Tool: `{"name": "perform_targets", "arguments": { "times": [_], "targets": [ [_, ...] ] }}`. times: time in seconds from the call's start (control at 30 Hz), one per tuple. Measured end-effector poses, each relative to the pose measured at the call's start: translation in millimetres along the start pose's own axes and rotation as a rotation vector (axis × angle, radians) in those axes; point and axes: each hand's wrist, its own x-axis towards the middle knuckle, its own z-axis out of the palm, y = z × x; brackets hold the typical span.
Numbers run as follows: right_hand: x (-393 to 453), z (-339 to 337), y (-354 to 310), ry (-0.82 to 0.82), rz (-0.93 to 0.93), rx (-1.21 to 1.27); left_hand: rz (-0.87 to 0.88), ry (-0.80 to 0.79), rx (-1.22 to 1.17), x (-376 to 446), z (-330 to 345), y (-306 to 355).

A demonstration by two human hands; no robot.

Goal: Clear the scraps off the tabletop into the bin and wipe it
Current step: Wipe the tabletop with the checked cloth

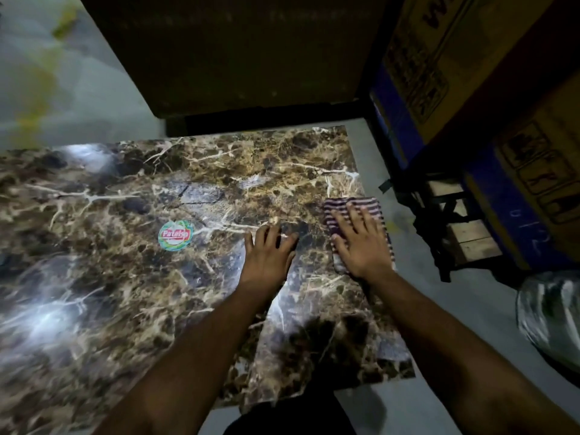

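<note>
Head view, the only one I have. I take the round sticker (174, 235) on the tabletop (94, 277) as my landmark.

Progress: I see no loose scraps on the marbled surface, though the busy pattern, glare and blur could hide small bits. I judge the clearing step done or nearly done and the wiping under way. The striped cloth (354, 211) lies well to the right of the sticker, at the tabletop's right edge and partly overhanging it. The right hand (361, 243) lies flat on the cloth, fingers spread and straight, pressing it down. The left hand (270, 249) sits between the sticker and the cloth, fingers loosely fanned with the tips on the bare surface; it holds nothing. A clear plastic bag (549, 318) shows far right of the sticker and nearer me, beyond the table edge; I cannot tell whether it lines the bin.

Remaining, in my judgement: the wide stretch left of the sticker and the near strip below it.

Edges and room: right of the cloth the surface ends at once, with floor and a dark stool frame (439, 233) beyond, and stacked cartons (470, 73) farther back. Behind the sticker, the far edge meets a dark panel (235, 51). Open travel for the cloth lies leftward, across the sticker.
</note>
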Motion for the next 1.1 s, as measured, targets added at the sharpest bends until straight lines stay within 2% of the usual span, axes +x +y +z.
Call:
{"name": "perform_targets", "arguments": {
  "times": [0.1, 0.17, 0.27, 0.37, 0.43, 0.47, 0.57, 0.63, 0.73, 0.83, 0.93, 1.0, 1.1],
  "targets": [
    [-4, 1, -29, 0.019, 0.068, 0.038, 0.006, -0.052, 0.004, -16, 7, -3],
    [-26, 8, -47, 0.018, -0.035, 0.026, 0.007, -0.074, 0.030, -26, 13, 0],
    [-64, 16, -36, -0.011, -0.137, -0.024, -0.005, -0.089, 0.026, -35, 10, 5],
    [-64, 14, -19, -0.004, -0.011, -0.005, 0.012, -0.049, 0.053, -50, 8, 10],
    [-57, 13, -27, 0.000, 0.095, 0.047, 0.006, -0.064, 0.014, -60, 11, 11],
    [-58, 13, -37, 0.000, 0.090, 0.048, 0.001, -0.081, 0.001, -64, 13, 11],
    [-93, 23, -51, -0.022, -0.089, -0.010, -0.004, -0.111, -0.011, -74, 17, 12],
    [-123, 26, -38, -0.036, -0.122, -0.037, -0.009, -0.066, -0.004, -86, 17, 13],
    [-128, 25, -20, -0.018, 0.002, -0.014, 0.040, -0.033, 0.014, -108, 21, 15],
    [-117, 26, -38, 0.010, 0.103, 0.037, 0.049, -0.044, -0.001, -127, 28, 15],
    [-149, 35, -59, -0.019, -0.047, 0.006, 0.035, -0.070, -0.037, -145, 31, 17],
    [-182, 40, -49, -0.042, -0.122, -0.017, 0.018, -0.058, -0.040, -156, 28, 18],
    [-194, 38, -16, -0.026, -0.044, -0.005, 0.051, -0.042, 0.001, -167, 23, 21]
  ]
}}
